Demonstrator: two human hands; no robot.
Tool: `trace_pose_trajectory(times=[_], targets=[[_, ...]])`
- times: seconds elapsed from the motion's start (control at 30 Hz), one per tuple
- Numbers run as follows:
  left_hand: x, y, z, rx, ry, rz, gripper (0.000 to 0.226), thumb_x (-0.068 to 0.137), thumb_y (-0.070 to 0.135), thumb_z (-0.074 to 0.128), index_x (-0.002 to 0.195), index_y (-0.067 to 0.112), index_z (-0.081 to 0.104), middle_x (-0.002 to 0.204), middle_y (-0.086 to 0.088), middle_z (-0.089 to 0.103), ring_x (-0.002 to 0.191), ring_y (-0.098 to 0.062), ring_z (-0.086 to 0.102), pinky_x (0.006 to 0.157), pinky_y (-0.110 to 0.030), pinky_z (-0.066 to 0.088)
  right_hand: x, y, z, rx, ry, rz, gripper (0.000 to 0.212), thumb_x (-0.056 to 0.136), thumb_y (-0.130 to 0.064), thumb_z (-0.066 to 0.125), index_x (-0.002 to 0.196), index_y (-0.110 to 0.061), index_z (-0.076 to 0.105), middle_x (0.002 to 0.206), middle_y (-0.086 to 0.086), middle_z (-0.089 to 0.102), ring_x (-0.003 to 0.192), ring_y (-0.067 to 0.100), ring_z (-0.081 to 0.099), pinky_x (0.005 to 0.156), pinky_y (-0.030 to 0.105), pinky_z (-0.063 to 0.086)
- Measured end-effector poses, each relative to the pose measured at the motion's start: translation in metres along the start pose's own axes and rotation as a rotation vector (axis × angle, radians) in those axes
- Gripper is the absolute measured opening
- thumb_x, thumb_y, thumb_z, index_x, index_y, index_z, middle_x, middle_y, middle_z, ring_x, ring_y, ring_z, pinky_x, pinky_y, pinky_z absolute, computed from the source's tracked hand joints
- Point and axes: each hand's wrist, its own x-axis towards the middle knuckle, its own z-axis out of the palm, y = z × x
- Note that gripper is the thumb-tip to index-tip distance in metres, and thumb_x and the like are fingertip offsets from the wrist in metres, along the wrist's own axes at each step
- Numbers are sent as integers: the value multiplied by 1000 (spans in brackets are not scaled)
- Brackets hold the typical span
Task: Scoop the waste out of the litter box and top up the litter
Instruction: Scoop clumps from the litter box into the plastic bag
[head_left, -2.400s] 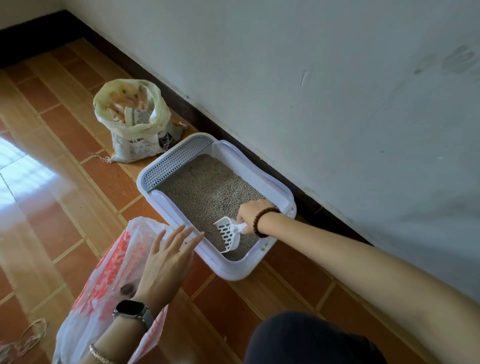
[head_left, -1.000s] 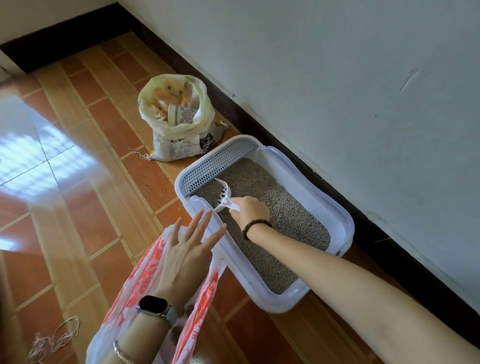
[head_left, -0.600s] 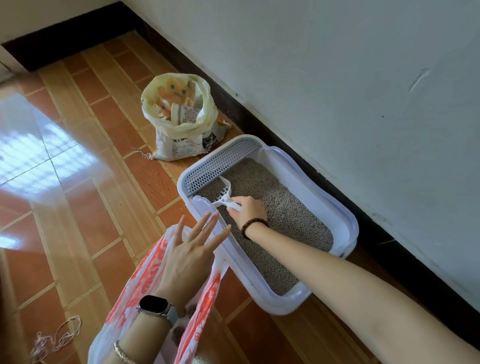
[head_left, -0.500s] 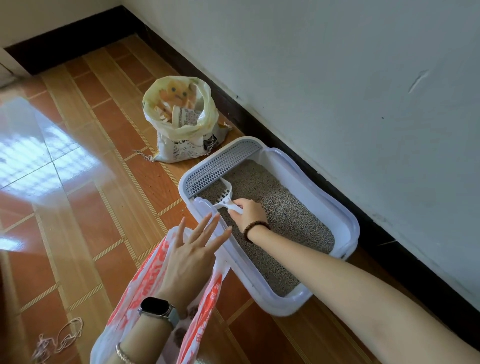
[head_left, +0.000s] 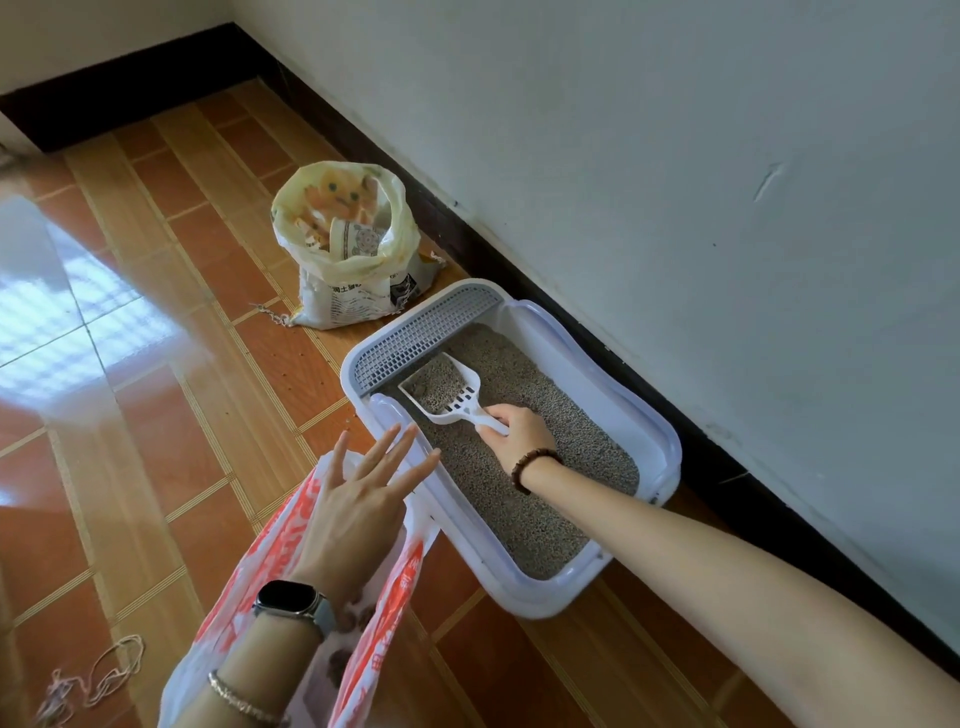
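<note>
A white litter box (head_left: 655, 446) full of grey litter stands on the tiled floor beside the wall. My right hand (head_left: 517, 434) grips the handle of a white slotted scoop (head_left: 442, 388), which is raised near the box's grated end and heaped with litter. My left hand (head_left: 358, 501) hovers with fingers spread straight over the mouth of a white and red plastic bag (head_left: 384, 603), its wrist inside the bag's opening. An open sack of litter (head_left: 349, 249) stands beyond the box.
The white wall (head_left: 675, 182) with a dark skirting runs along the far side of the box. A loose piece of string (head_left: 98, 680) lies on the floor at the lower left. Orange floor tiles stretch out to the left.
The scoop has turned face up at the grated end and now carries a heap of litter. My left hand has stayed spread over the plastic bag.
</note>
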Motion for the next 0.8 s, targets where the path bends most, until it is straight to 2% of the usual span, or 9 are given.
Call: trace_pose_trajectory(times=[0.1, 0.33, 0.47, 0.6, 0.8], targets=[[-1, 1, -1, 4, 16, -2, 84, 72, 7, 69, 143, 38, 37, 156, -3, 25, 146, -22, 15, 114, -62, 8, -10, 7, -9, -19, -1, 6, 24, 90, -33, 60, 110, -22, 66, 94, -3, 70, 81, 15, 64, 71, 33, 54], [-2, 5, -4, 47, 15, -13, 84, 72, 11, 68, 146, 33, 34, 156, -6, 25, 145, -23, 16, 112, -63, 15, -33, 6, -33, -38, 60, -38, 21, 92, -34, 57, 108, -23, 66, 78, -8, 65, 65, 10, 58, 52, 21, 43], [-5, 12, -6, 72, 54, -22, 80, 72, 14, 71, 144, 25, 39, 152, -10, 33, 143, -25, 21, 111, -62, 15, -43, 1, -40, -21, 90, -77, 22, 93, -33, 56, 110, -23, 65, 80, -8, 66, 65, 8, 58, 55, 23, 48], [-10, 19, -8, 61, 104, -21, 73, 71, 13, 73, 139, 20, 48, 146, -10, 44, 140, -22, 25, 111, -59, 13, -52, -1, -48, -23, 123, -92, 22, 93, -30, 56, 110, -19, 65, 80, -9, 63, 60, 3, 52, 51, 18, 39], [-17, 31, -17, 83, 104, 11, 67, 69, 16, 75, 133, 17, 55, 142, -10, 49, 137, -25, 36, 108, -61, 23, -69, 0, -62, -50, 140, -101, 25, 93, -28, 57, 113, -17, 65, 82, -6, 63, 58, 1, 48, 48, 15, 32]])
